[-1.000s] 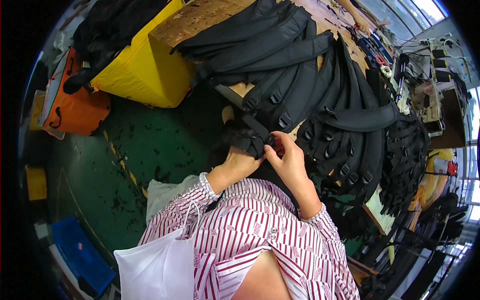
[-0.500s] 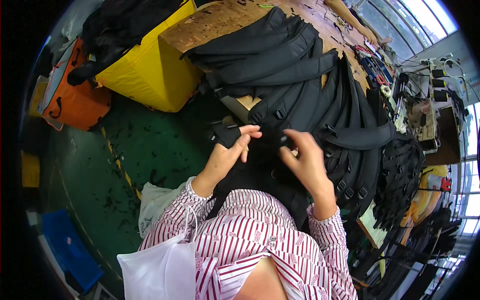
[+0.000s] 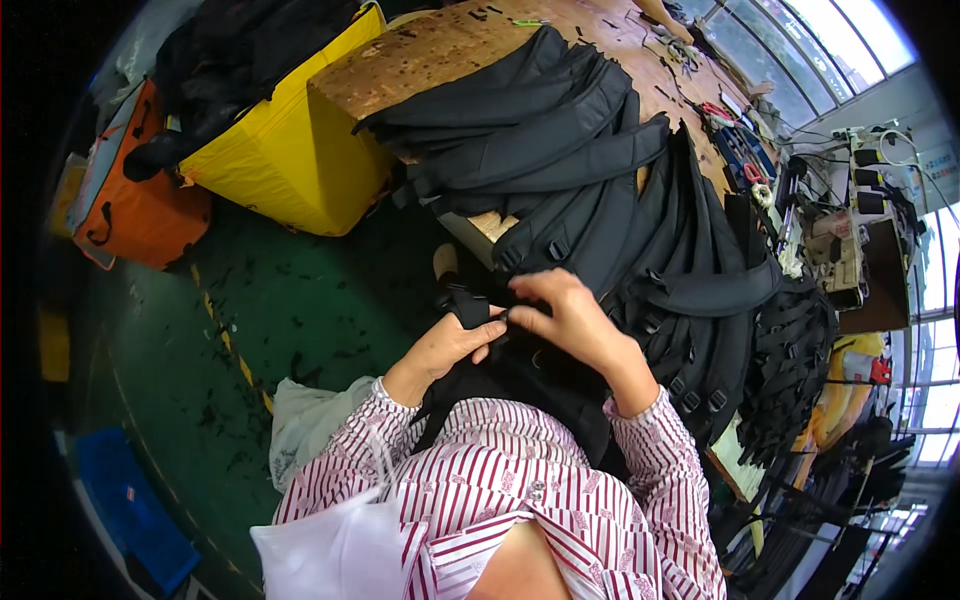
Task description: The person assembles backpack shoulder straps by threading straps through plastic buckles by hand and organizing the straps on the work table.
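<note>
Black strap piece (image 3: 470,305) pinched by both hands, just off the desk's (image 3: 450,50) near edge.
Left hand (image 3: 450,345) and right hand (image 3: 570,320) fingers close on it; yellow bin (image 3: 290,170) holds dark fabric.

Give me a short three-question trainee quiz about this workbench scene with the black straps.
1. True or false: both hands are on the black strap piece in front of the person.
2. What colour is the bin beside the wooden table? A) yellow B) white C) red
3. Fill in: the finished padded straps are fanned out on the ____.

Key: 1. True: left hand and right hand meet on it. 2. A. 3. table.
</note>
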`<state>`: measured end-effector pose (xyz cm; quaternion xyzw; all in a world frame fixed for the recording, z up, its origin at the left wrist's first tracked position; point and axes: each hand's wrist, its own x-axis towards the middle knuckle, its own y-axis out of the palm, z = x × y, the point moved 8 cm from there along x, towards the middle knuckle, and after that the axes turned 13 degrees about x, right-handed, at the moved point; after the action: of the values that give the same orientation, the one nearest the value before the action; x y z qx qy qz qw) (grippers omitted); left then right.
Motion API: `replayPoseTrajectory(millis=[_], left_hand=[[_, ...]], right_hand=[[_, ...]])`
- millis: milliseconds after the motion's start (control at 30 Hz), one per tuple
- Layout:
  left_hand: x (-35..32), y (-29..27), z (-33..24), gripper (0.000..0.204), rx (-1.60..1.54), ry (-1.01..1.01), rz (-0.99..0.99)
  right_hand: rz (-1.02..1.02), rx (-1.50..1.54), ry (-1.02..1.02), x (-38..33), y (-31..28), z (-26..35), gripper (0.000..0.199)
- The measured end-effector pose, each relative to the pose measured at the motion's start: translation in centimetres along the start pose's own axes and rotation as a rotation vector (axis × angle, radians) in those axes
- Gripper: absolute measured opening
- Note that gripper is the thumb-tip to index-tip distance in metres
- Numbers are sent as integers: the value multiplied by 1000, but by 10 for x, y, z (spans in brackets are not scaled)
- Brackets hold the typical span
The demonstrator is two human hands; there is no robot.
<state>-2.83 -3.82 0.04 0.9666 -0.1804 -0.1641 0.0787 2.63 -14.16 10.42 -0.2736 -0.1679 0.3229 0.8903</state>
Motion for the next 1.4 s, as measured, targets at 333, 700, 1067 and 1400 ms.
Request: replayPoseTrajectory(millis=[333, 700, 1067, 1400], left_hand=[[-2, 9, 1, 29, 59, -14, -20], [7, -2, 19, 28, -31, -26, -97], [18, -2, 19, 26, -30, -6, -133], [35, 8, 30, 27, -25, 11, -111]], right_hand=[[-63, -520, -69, 57, 5, -58, 32], [-126, -511, -36, 16, -20, -72, 21], [-213, -656, -66, 74, -20, -87, 36], [-260, -502, -139, 82, -24, -92, 14]])
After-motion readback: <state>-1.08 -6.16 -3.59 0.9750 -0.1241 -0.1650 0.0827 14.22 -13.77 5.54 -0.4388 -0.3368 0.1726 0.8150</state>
